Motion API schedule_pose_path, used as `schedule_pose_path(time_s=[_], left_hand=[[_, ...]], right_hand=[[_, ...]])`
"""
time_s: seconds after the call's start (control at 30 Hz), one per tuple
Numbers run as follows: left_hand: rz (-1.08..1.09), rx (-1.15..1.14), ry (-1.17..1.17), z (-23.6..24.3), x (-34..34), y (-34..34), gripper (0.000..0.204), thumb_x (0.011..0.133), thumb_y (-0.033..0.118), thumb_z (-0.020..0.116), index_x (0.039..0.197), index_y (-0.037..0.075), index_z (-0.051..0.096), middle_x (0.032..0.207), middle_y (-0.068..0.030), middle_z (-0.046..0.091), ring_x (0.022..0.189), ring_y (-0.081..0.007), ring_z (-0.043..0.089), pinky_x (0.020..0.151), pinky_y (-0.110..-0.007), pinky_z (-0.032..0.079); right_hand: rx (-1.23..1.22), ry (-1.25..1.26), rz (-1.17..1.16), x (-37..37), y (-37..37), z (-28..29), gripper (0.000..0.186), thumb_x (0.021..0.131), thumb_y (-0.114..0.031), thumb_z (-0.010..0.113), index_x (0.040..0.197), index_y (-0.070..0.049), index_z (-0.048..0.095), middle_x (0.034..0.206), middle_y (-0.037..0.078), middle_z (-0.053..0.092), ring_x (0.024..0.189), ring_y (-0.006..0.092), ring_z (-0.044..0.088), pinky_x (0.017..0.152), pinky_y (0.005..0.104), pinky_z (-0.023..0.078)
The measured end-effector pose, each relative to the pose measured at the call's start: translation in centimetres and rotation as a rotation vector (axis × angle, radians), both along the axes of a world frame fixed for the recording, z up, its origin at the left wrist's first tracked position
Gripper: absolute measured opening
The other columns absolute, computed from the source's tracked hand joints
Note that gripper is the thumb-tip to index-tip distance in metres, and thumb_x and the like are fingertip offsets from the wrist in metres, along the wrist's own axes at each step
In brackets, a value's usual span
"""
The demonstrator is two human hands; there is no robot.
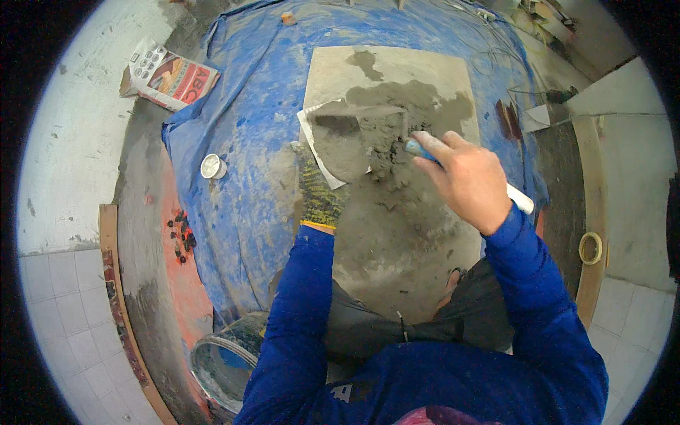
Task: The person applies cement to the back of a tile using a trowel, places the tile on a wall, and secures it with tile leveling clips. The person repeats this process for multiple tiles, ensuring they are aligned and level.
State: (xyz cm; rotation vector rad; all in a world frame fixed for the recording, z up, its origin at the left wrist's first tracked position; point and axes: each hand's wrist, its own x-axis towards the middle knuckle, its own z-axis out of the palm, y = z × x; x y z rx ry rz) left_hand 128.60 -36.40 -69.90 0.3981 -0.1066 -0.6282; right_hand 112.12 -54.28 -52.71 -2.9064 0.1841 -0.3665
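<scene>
Being gripped by the right hand (pixel 464 173), a white-handled tool (pixel 520 199), grasped by the gloved left hand (pixel 320 190), a smeared white-edged sheet (pixel 331 152), spread beneath both hands, grey mortar (pixel 400 219)

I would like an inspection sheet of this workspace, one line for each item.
Surface: blue tarp, wrinkled and stained; pale board lying on it.
Job's things: grey paste spread over the board; smeared sheet with white edges; tool, working end blurred.
Clutter: white cup on the tarp; bag and bucket toward the left.
Hands: left hand gloved, at the sheet's edge, grip unclear; right hand bare, gripping the tool.
Cables: dark cord, upper right.
Surroundings: white tiles; tape roll at right.
</scene>
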Motion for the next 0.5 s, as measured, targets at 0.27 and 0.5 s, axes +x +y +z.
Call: schedule_pose_path(time_s=[0.27,0.5], left_hand=[[0.078,0.438,-0.219,-0.1,0.3,-0.1,0.076,0.103,0.064,0.040,0.158,0.012,0.036,0.158,-0.0176,0.043,0.140,-0.0404,0.047,0.116,-0.058,0.040],[-0.030,0.080,0.023,-1.4,0.2,1.2,0.066,0.108,0.053,0.038,0.156,0.008,0.037,0.156,-0.0186,0.044,0.138,-0.0399,0.048,0.114,-0.058,0.043]], right_hand=[[0.157,-0.032,-0.020,-0.9,-2.6,0.8,0.038,0.097,-0.035,0.066,0.121,-0.008,0.072,0.092,0.017,0.070,0.082,0.0411,0.068,0.071,0.0491,0.055],[0.350,-0.027,-0.017,0.3,-4.6,-2.1,0.039,0.097,-0.034,0.066,0.118,-0.003,0.073,0.098,0.025,0.072,0.090,0.0449,0.068,0.079,0.0502,0.054]])
